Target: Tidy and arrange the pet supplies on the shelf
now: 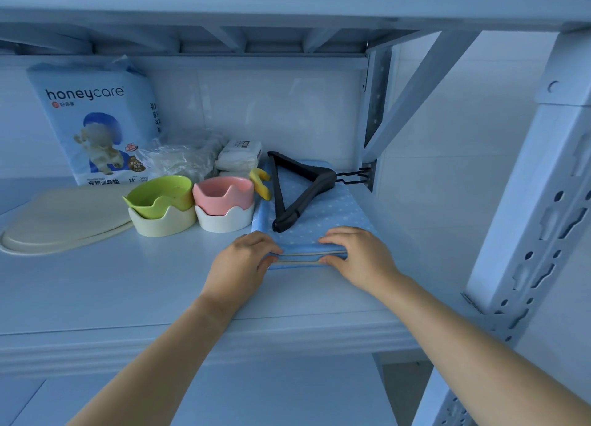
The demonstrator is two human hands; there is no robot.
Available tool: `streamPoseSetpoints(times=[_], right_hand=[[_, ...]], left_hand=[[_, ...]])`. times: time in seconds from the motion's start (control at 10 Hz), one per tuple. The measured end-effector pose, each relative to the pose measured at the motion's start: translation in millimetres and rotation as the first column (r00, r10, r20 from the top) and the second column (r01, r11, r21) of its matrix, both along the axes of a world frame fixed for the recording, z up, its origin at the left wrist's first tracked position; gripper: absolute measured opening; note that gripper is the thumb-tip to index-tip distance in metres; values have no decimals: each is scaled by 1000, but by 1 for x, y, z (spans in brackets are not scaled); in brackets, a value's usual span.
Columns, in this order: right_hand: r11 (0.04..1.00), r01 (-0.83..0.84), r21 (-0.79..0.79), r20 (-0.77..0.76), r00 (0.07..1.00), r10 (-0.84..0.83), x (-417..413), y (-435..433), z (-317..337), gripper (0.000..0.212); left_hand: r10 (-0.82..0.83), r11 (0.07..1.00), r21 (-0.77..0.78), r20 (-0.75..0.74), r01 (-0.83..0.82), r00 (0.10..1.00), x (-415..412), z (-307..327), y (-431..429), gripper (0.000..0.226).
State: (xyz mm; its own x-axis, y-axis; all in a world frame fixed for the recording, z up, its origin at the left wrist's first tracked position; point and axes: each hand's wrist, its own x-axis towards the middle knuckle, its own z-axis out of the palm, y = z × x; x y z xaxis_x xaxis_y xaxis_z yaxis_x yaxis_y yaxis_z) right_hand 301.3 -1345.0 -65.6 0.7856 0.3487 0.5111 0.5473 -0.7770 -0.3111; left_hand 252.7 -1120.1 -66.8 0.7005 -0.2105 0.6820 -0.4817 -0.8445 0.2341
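A folded blue dotted cloth (323, 220) lies on the white shelf (128, 284) at the right. My left hand (243, 262) grips its near left corner and my right hand (358, 256) grips its near right corner, fingers curled over the folded edge. A black hanger (287, 188) rests on top of the cloth, its hook toward the right post. Left of the cloth stand a pink bowl (224, 192) in a white base and a green bowl (160, 195) in a cream base. A yellow toy (260, 182) lies between the pink bowl and the cloth.
A honeycare pad pack (92, 118) leans on the back wall at the left. In front of it lies a cream oval tray (60, 217). A clear plastic bag (182, 160) and a white wipes pack (238, 155) sit behind the bowls. The shelf post (524, 201) rises at right.
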Motion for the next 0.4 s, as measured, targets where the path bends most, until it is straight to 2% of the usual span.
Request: streamPoseSetpoints(times=[0.2,0.4], right_hand=[[999,-21,-27,-9,1000,21,-7,-1,-1,38],[1000,-21,-20,1,1000,21,-29,-7,5,40]], left_hand=[[94,995,33,-33,-93,995,-4,0,-1,13],[167,985,-35,-71,-170,983,-24,-1,-9,21]])
